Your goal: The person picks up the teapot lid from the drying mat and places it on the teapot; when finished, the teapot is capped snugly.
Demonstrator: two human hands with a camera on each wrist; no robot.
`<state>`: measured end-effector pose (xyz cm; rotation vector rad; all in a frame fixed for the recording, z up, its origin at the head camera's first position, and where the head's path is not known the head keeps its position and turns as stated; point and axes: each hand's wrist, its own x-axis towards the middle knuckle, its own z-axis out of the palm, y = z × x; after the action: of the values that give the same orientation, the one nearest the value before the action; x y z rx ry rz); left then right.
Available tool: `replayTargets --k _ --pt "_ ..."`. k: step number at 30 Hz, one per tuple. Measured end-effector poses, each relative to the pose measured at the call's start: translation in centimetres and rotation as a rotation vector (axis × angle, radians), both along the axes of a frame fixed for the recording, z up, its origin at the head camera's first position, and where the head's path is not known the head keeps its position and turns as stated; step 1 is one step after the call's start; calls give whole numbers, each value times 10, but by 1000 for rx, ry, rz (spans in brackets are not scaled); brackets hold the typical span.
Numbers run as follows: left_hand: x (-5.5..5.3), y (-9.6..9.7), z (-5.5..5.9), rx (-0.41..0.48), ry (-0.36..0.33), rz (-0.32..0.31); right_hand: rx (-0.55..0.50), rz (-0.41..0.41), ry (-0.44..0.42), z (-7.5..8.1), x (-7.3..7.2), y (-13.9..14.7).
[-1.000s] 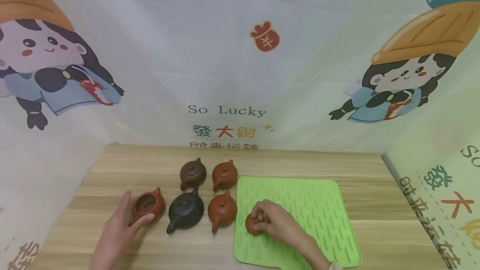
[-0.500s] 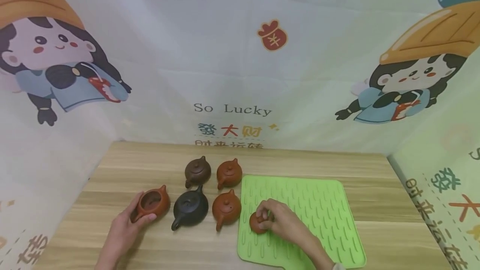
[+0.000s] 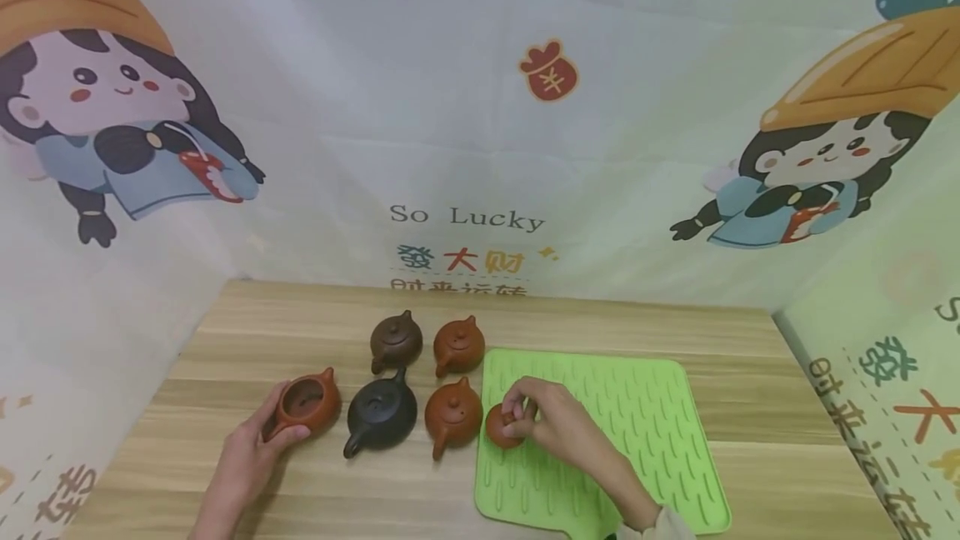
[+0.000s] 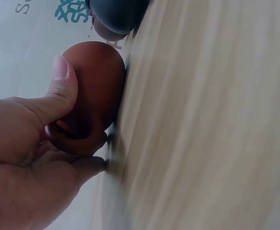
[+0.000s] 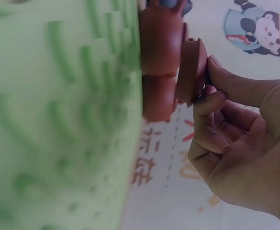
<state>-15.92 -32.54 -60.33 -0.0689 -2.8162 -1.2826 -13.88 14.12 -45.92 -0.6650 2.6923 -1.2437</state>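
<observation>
At the left of the table stands a lidless reddish-brown teapot (image 3: 325, 412), its round opening facing up. My left hand (image 3: 249, 455) grips it around the handle side, thumb on the near wall, as the left wrist view (image 4: 99, 72) also shows. With thumb and fingertips my right hand (image 3: 562, 422) pinches the knob of a matching round lid (image 3: 498, 428). In the right wrist view the lid (image 5: 191, 72) is held up off the green silicone mat (image 3: 630, 440), over the mat's left edge. The knob is mostly hidden by the fingers.
Between the hands stand several lidded teapots: a black one (image 3: 381, 415), a dark brown one (image 3: 397, 344) behind it, and two reddish-brown ones, front (image 3: 453, 417) and back (image 3: 459, 348). A printed cloth (image 3: 450, 148) hangs behind the wooden table (image 3: 360, 498).
My right hand has lifted the lid from the mat and shifted it slightly left. My left hand has closed further around the lidless teapot, which stays in place.
</observation>
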Motion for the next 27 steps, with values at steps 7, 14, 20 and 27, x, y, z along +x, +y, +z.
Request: replayTargets --k 7,14,20,27 --pt "-1 -1 0 -3 -10 2 15 65 36 18 -13 -27" --pt "-2 -1 -3 0 15 5 42 100 48 25 -20 -45" --pt "-3 0 -1 1 9 1 49 113 28 26 -25 -56" --pt "-1 -2 -1 -9 10 3 42 150 -13 28 -34 -74"
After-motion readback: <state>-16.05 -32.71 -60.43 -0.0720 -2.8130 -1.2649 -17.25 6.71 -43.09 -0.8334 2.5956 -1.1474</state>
